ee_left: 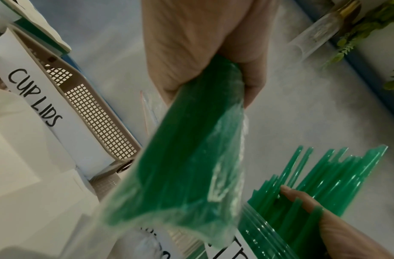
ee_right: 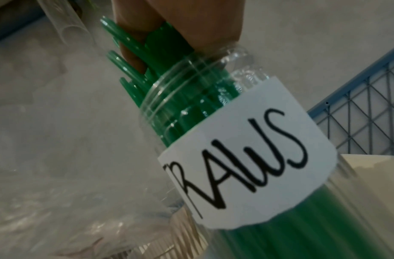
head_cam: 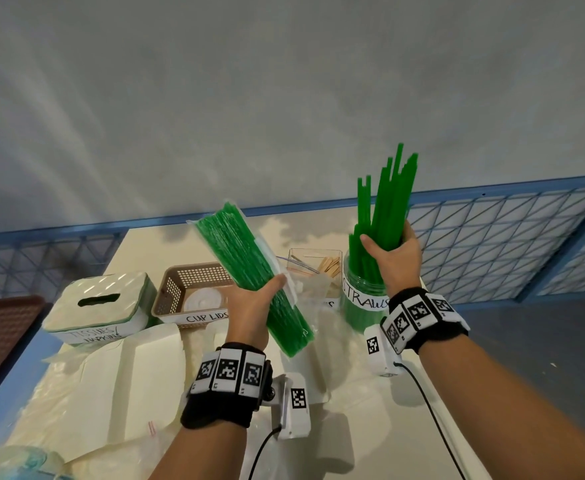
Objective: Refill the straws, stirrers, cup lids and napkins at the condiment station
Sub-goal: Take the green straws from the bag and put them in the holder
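Above the worktop [head_cam: 322,233], the right hand [head_cam: 393,259] gripped a bunch of loose green straws [head_cam: 388,202], fingers curled round them, with their lower ends inside the clear jar labelled STRAWS [head_cam: 360,299]. The left hand [head_cam: 249,306] held a plastic pack of straws [head_cam: 249,268], fingers wrapped round its middle, raised and tilted beside the jar. Straw refilling was judged under way and not finished. The basket labelled CUP LIDS [head_cam: 180,289] showed few lids, the stirrer container [head_cam: 318,263] looked part filled, and the tissue box [head_cam: 100,306] showed no napkin at its slot; these steps appeared outstanding.
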